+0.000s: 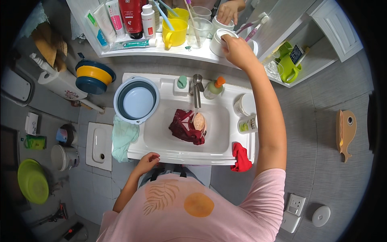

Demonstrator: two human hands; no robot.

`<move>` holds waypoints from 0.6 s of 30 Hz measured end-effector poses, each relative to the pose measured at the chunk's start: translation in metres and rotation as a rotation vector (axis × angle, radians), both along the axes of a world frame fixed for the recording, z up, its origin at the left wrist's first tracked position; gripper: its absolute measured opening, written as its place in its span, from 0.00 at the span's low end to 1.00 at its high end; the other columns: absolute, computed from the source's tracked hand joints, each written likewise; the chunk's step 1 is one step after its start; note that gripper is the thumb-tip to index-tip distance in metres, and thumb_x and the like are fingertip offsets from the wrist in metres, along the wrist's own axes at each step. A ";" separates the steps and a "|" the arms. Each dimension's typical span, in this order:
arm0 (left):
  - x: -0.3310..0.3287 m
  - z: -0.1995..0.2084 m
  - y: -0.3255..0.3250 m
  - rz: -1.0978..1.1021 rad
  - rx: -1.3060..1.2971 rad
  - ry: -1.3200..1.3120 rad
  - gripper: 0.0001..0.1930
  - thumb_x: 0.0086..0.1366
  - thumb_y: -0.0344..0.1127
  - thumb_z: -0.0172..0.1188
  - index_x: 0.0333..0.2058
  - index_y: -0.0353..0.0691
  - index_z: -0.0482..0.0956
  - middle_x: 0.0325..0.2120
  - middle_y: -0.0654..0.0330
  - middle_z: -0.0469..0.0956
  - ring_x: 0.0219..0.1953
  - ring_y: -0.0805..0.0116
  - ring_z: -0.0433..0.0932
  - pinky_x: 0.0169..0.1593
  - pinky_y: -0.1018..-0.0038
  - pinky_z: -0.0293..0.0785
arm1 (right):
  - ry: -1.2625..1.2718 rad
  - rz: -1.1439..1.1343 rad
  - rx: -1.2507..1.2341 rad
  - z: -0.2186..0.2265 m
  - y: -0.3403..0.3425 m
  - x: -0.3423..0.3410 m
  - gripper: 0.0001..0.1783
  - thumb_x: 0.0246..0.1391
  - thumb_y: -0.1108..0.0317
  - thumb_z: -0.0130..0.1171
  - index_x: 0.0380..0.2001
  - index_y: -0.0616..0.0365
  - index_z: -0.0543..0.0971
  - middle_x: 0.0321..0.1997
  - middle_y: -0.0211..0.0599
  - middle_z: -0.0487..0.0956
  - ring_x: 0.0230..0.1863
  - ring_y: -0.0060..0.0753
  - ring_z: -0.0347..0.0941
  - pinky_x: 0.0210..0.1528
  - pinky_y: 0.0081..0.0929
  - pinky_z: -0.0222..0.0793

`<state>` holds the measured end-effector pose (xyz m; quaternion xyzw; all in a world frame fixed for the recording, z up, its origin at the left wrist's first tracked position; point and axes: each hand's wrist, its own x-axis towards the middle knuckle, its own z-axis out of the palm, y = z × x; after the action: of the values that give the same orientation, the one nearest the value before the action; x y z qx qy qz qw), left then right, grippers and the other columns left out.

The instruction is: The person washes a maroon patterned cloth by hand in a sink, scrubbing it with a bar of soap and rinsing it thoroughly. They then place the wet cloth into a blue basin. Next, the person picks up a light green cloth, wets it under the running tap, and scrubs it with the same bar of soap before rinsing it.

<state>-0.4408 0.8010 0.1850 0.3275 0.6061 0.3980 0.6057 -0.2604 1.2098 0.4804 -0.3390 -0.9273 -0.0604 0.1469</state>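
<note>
My right hand [238, 49] reaches up to the mirror cabinet shelf, at a white round jar [217, 47]. Its fingers are bent together at the jar's mouth, their tips hidden; the mirror reflects the same hand over the jar. Low by the sink's front edge, my left hand [149, 162] holds nothing, its fingers loosely curled and apart. A dark red cloth garment [183, 128] lies bunched in the white sink [219, 137], under the metal faucet [196, 90]. A pale peach oval piece [199, 121] rests on the garment's right side.
A blue basin [137, 101] and mint towel [124, 137] are on the sink's left. A pump bottle [213, 88], white tub [245, 105] and red cloth [241, 157] line the right. The shelf holds tubes, a yellow cup [175, 34] and a clear cup [200, 32] with toothbrushes.
</note>
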 end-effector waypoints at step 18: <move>0.006 -0.009 -0.003 -0.048 -0.015 0.012 0.10 0.59 0.31 0.55 0.39 0.37 0.73 0.26 0.66 0.74 0.29 0.80 0.71 0.35 0.82 0.69 | 0.009 0.032 -0.032 0.008 0.002 0.010 0.19 0.41 0.72 0.56 0.41 0.58 0.74 0.37 0.45 0.77 0.40 0.45 0.72 0.50 0.40 0.63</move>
<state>-0.4343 0.7981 0.1759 0.3400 0.6046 0.3768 0.6139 -0.2505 1.2114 0.4884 -0.3265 -0.9329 -0.0418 0.1464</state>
